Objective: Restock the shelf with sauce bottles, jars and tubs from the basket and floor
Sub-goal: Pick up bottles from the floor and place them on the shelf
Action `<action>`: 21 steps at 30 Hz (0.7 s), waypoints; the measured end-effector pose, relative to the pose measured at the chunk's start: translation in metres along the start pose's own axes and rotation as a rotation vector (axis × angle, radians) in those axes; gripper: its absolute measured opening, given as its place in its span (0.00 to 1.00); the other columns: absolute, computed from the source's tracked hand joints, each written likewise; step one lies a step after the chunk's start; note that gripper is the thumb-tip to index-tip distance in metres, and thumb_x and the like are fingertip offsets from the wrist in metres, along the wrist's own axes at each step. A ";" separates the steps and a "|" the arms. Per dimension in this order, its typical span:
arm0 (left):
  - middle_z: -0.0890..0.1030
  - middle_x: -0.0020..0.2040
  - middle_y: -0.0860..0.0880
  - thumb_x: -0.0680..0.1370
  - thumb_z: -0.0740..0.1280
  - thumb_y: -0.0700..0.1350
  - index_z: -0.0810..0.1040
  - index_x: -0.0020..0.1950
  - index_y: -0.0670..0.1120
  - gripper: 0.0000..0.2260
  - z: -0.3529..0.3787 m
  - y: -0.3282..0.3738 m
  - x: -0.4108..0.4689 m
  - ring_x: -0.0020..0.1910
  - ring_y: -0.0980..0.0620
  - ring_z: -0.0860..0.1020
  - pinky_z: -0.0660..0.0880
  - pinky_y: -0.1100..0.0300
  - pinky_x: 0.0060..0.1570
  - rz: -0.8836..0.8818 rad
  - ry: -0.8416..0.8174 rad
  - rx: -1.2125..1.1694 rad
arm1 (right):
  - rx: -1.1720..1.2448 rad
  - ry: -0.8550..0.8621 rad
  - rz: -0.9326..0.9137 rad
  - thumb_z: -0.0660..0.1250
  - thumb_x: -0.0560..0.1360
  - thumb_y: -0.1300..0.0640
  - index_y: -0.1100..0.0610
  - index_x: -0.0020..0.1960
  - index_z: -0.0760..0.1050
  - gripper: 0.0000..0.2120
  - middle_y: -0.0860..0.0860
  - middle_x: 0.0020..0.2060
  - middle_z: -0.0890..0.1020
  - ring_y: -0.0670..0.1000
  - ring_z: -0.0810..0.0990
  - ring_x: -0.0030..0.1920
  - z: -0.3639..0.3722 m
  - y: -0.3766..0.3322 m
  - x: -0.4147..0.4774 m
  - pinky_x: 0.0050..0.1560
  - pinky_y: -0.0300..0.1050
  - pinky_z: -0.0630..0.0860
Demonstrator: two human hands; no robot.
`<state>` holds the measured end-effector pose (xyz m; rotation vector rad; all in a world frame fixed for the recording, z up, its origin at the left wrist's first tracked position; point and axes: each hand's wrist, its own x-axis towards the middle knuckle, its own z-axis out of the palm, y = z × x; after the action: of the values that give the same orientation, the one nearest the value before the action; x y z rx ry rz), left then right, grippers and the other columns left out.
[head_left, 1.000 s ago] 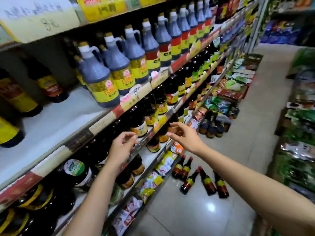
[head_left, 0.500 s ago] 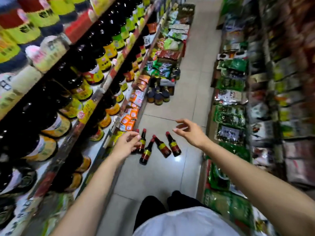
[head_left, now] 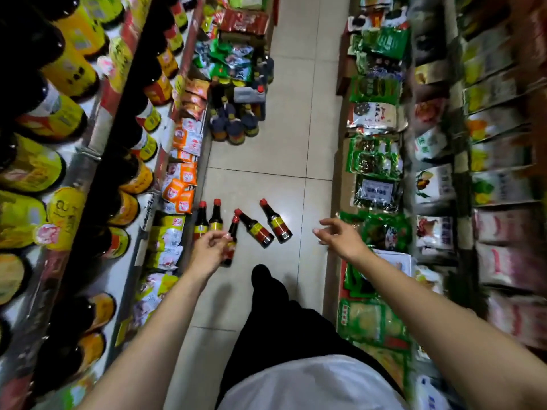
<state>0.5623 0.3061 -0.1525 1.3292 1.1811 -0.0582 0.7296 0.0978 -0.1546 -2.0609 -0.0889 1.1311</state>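
Several small dark sauce bottles with red caps lie and stand on the tiled floor: two upright ones against the shelf foot, one partly behind my left hand, and two lying on their sides. My left hand hovers above them with loosely curled fingers, holding nothing. My right hand is spread open in the air to the right of the bottles, empty. The shelf on the left carries rows of dark bottles with yellow labels.
Further along the aisle stand larger jugs and bottles on the floor by the shelf. Packets fill the lowest left shelf. Bagged goods line the right side. My dark trouser leg stands on the tiles between.
The view has swung from the shelf down to the floor. Both hands left the shelf and dropped toward the small bottles lying on the tiles.
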 end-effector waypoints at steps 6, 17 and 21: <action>0.77 0.38 0.48 0.78 0.62 0.38 0.72 0.40 0.48 0.09 0.016 -0.015 0.086 0.35 0.55 0.78 0.72 0.65 0.35 -0.064 -0.030 0.094 | -0.004 0.047 0.112 0.70 0.72 0.52 0.54 0.55 0.74 0.14 0.49 0.40 0.78 0.57 0.80 0.51 0.009 0.011 0.076 0.60 0.56 0.75; 0.75 0.45 0.43 0.79 0.61 0.40 0.71 0.47 0.44 0.01 0.085 -0.136 0.242 0.37 0.54 0.75 0.68 0.61 0.35 -0.258 0.012 0.099 | -0.185 -0.027 0.231 0.70 0.71 0.49 0.47 0.48 0.77 0.07 0.54 0.48 0.83 0.55 0.81 0.53 0.043 0.113 0.222 0.60 0.55 0.74; 0.76 0.50 0.43 0.78 0.62 0.41 0.69 0.51 0.43 0.04 0.112 -0.195 0.303 0.38 0.54 0.76 0.71 0.59 0.39 -0.300 0.015 0.086 | -0.217 -0.040 0.277 0.70 0.72 0.51 0.53 0.54 0.77 0.12 0.54 0.49 0.81 0.54 0.80 0.52 0.071 0.165 0.288 0.57 0.49 0.75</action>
<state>0.6499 0.3297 -0.5189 1.2185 1.3965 -0.3186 0.8036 0.1387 -0.4837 -2.2946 0.0589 1.3823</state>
